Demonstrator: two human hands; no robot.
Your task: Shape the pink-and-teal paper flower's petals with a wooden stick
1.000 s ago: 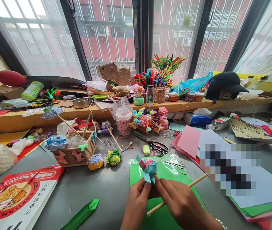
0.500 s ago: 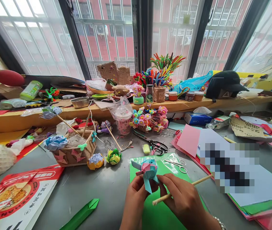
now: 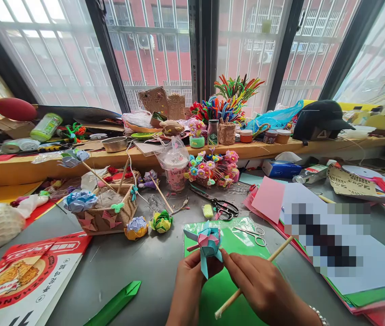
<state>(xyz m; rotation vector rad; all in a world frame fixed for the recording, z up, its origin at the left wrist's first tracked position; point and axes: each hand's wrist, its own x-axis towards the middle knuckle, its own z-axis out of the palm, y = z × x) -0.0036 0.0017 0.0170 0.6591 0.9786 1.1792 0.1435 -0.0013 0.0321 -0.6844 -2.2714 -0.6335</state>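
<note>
Grey tabletop [image 3: 151, 271] carries a green sheet [image 3: 217, 290]; above it, the left hand [image 3: 193, 268], fingers curled nearly closed, grips a blue-and-pink folded-paper flower [image 3: 210, 243]. The right hand [image 3: 258, 275] pinches its edge and apparently clasps a wooden stick [image 3: 229, 301]. Flower centre is formed; outer strips [image 3: 204, 267] project loose.

- Paper flower [image 3: 209, 242]: light blue and pink
- Wooden stick [image 3: 229, 303]: pale tan
- Flat sheet [image 3: 214, 299]: bright green
- Folded paper strip [image 3: 116, 305]: green
- Worktop [image 3: 154, 271]: plain grey
- Lotus-shaped paper blossom [image 3: 135, 228]: lilac above, yellow-orange below
- Round paper blossom [image 3: 161, 222]: green and yellow
- Paper bag [image 3: 26, 271]: red and white, printed with golden fried chicken
- Cap [image 3: 319, 118]: black
</note>
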